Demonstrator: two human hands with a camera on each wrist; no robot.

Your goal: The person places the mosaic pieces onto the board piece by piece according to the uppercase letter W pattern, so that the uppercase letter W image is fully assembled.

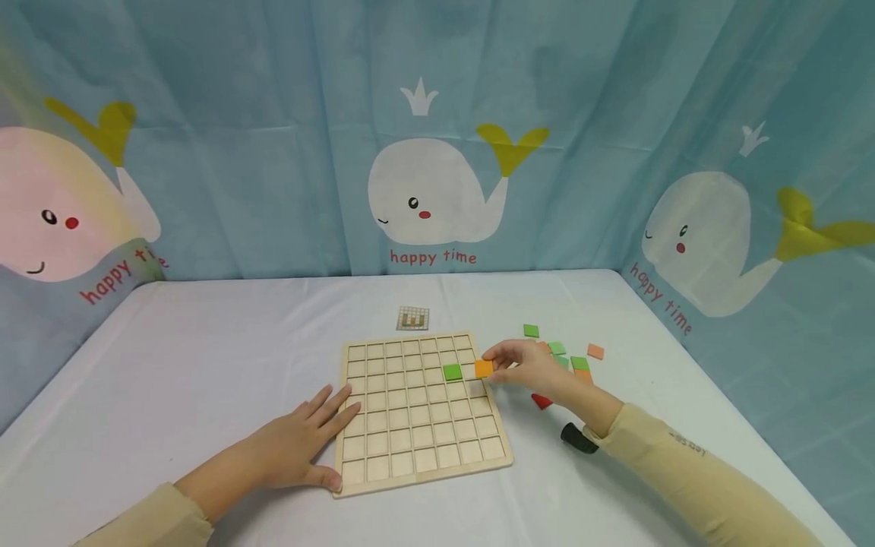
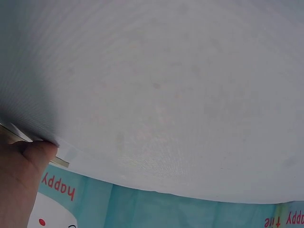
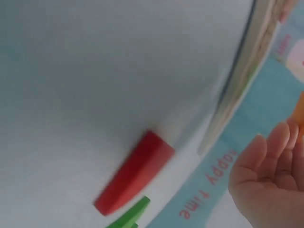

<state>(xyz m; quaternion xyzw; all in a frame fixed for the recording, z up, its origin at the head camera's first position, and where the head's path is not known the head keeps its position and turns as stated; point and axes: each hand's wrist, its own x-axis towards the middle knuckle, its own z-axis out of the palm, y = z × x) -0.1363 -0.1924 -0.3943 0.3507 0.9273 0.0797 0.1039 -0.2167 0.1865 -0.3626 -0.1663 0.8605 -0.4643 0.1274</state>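
A blue curtain (image 1: 273,114) is hanging behind the white table (image 1: 225,334) and along its left and right sides. Beyond the table's far edge a printed white whale (image 1: 434,190) is smiling; a second whale (image 1: 55,182) is showing to the table's left, a third whale (image 1: 711,228) to its right.

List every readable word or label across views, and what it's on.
"happy time": curtain, under the middle whale and the right whale.
"happy ti…e": curtain, under the left whale; part lost in a fold.
Wrist views: same curtain words, some cut off.
Right sleeve: lettering too small to read.
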